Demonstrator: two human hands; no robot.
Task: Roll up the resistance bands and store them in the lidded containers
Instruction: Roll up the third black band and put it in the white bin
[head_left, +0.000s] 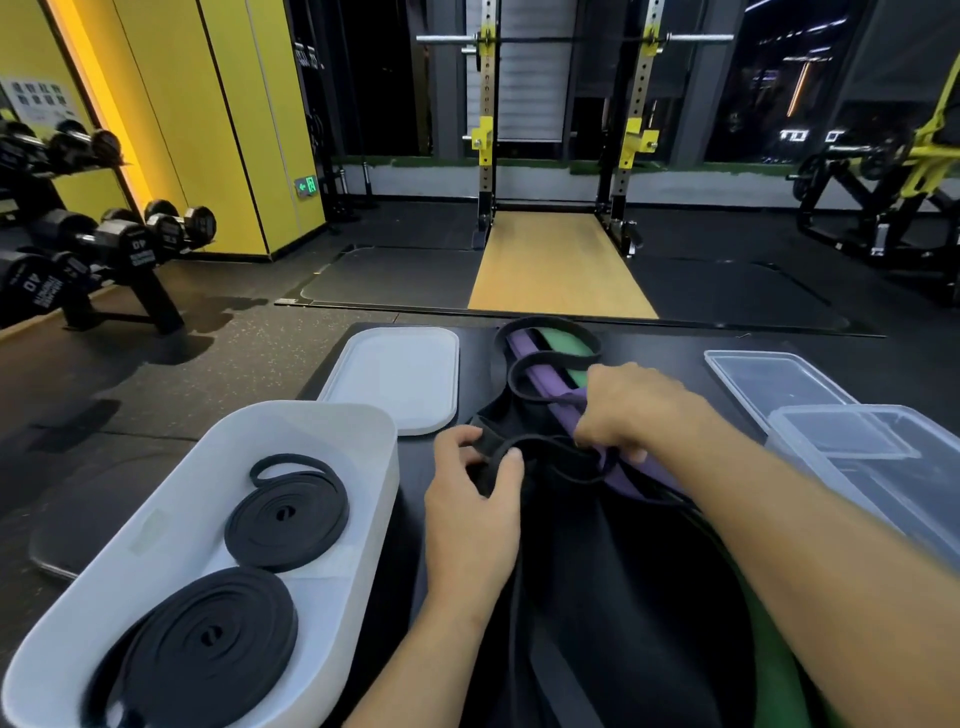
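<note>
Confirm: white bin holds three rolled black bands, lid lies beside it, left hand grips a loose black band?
No: the head view shows two rolled black bands in the white bin, not three. The lid beside it and the left hand gripping the loose black band are right.

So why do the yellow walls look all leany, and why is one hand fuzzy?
In the head view, the wide-angle lens bends things near the edges, so the yellow wall panels lean; the right hand is smeared by motion blur, while the left hand, pinching a loose black band, and the rolled bands in the white container look sharper; the orange light strip glows overbright.
</note>
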